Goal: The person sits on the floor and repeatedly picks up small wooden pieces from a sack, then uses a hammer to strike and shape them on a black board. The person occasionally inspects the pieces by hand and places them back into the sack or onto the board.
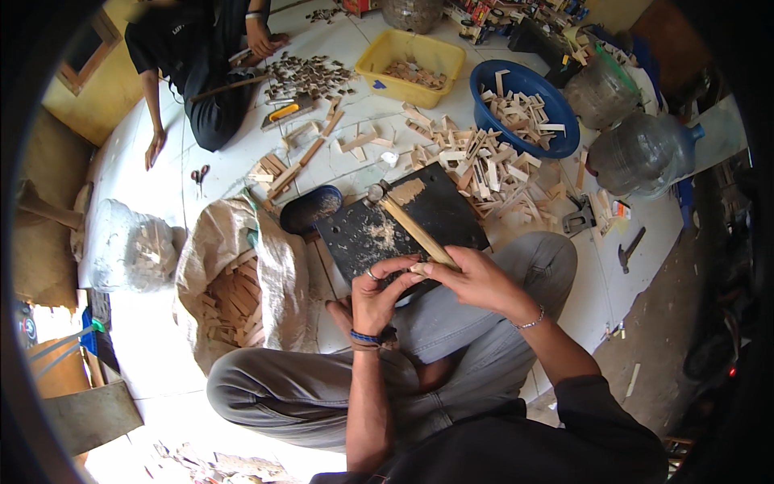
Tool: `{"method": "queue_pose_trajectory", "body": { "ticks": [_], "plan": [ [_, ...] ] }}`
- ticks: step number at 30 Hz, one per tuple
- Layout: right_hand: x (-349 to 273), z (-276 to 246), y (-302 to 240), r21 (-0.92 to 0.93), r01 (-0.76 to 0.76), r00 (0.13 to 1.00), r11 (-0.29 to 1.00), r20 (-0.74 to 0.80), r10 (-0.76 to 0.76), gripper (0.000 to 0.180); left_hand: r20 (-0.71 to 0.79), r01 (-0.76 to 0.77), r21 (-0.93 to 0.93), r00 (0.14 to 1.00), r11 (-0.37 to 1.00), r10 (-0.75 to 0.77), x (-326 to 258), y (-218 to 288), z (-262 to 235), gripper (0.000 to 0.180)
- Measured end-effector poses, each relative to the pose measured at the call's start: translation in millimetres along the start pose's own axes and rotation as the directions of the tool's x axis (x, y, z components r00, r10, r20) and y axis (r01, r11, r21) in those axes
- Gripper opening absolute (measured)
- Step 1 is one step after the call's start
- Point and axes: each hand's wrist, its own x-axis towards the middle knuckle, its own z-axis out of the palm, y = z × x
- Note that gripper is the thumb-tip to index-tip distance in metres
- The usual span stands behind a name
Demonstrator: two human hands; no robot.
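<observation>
My right hand [477, 279] is closed around the handle of a hammer [413, 230], whose metal head points away from me over a black board [348, 240]. Sawdust and wood chips lie on that board. Just in front of my lap, my left hand [379, 297] pinches a small pale wooden piece [417, 269]. The fingertips of my right hand meet the piece too, and its exact shape is partly hidden by the fingers. Left of the board sits a dark blue oval dish [300, 225] with some small bits in it.
An open white sack [286, 278] of wood strips stands at left. Wooden parts [492, 171] pile beyond the board, beside a blue basin [571, 129] and a yellow tub [375, 85]. Another hammer [632, 249] lies at right. A person [211, 97] sits far left, near scissors [200, 176].
</observation>
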Motion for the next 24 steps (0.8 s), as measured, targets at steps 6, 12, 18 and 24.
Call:
{"method": "queue_pose_trajectory", "body": {
  "ticks": [6, 12, 18, 24],
  "plan": [
    [-16.0, -1.4, -3.4, -0.225, 0.211, 0.948, 0.951, -0.191, -0.255, 0.031, -0.010, 0.041, -0.021, 0.999, 0.999, -0.041, 0.7, 3.9, 0.9, 0.026],
    [-71.9, -32.3, -11.8, -0.405, 0.409, 0.839, 0.818, -0.187, -0.512, 0.057, -0.012, 0.016, -0.008, 1.000, 1.000, -0.016, -0.8, 1.5, 1.2, 0.027],
    [-111.0, -28.2, 11.4, -0.629, 0.271, 0.929, 0.728, -0.026, -0.369, 0.061, -0.021, 0.002, 0.018, 1.000, 1.000, -0.002, -1.9, -0.9, 0.8, 0.026],
    [-112.2, -23.2, 21.1, -0.635, 0.326, 0.878, 0.700, -0.072, -0.474, 0.065, -0.023, 0.008, 0.000, 1.000, 1.000, -0.008, -1.6, -0.5, 1.5, 0.026]
  ]
}}
